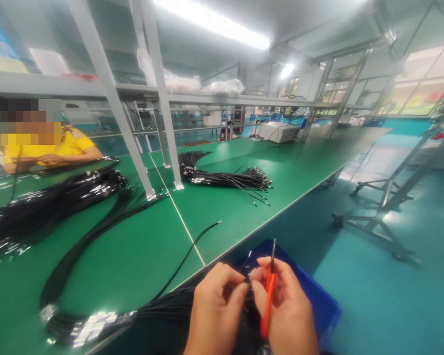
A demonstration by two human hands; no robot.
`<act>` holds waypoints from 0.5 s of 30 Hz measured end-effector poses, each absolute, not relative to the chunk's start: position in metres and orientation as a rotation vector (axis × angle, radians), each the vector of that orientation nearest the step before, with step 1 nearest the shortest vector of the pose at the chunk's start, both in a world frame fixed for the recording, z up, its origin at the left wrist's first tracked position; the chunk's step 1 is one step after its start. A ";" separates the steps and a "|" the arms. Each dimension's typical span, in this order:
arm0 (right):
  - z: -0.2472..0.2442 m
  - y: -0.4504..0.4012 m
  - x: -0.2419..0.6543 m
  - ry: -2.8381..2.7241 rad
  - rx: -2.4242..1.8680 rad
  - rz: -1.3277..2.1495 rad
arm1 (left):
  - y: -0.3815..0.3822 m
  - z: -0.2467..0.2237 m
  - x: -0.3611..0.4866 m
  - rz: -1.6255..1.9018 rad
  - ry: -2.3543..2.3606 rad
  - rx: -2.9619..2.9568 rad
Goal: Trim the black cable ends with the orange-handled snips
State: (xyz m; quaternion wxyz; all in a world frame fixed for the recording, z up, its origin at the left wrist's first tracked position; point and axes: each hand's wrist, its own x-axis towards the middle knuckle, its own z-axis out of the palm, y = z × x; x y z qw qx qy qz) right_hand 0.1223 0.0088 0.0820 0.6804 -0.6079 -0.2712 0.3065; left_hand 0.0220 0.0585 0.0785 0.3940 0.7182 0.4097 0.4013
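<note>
Over the table's front edge, my left hand is closed, thumb and forefinger pinching what looks like a thin black cable end; the exact grip is partly hidden. My right hand is closed around an orange-handled tool with a slim metal tip pointing up; its jaws are too small to make out. The right fingertips meet the left ones at the pinched end. A bundle of black cables, banded with shiny clear wrap, runs from the left to behind my left hand. One loose cable curves up onto the green table.
Under my hands is a blue bin. Another cable bundle lies beyond the shelf posts. Wrapped cables lie at left, near a person in a yellow shirt. A wheeled metal frame stands at right.
</note>
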 end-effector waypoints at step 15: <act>0.090 -0.005 0.162 -0.826 -1.078 1.827 | 0.077 0.090 0.002 0.895 0.763 1.205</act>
